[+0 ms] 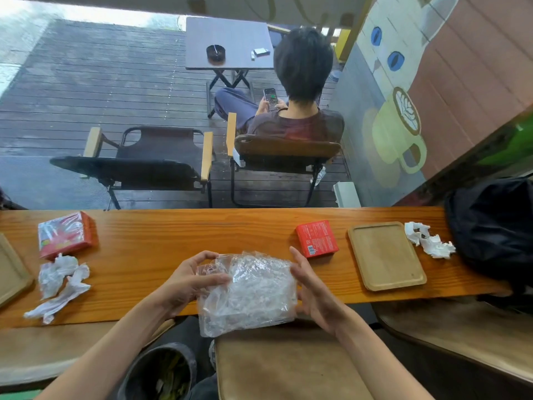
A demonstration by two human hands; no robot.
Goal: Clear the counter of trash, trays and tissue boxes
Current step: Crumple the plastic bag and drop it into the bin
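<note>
1. Clear plastic bag (248,293) is held over the counter's (173,235) near edge, approx centre of view.
2. L hand (189,281) pinches the bag's 9 o'clock edge, thumb on top; R hand (313,293) is pressed flat-fingered vs its 3 o'clock side, not curled round it.
3. Bin (161,373) is seen at 7 o'clock, below the counter.
4. Judgement: bag should be crumpled tight w/ both hands first, so nothing springs open, then dropped straight down into the bin.
5. Left on the counter: crumpled tissues at 9 (62,287) & 3 o'clock (429,241), two red tissue boxes (65,233) (316,238), wooden tray (386,255).
</note>
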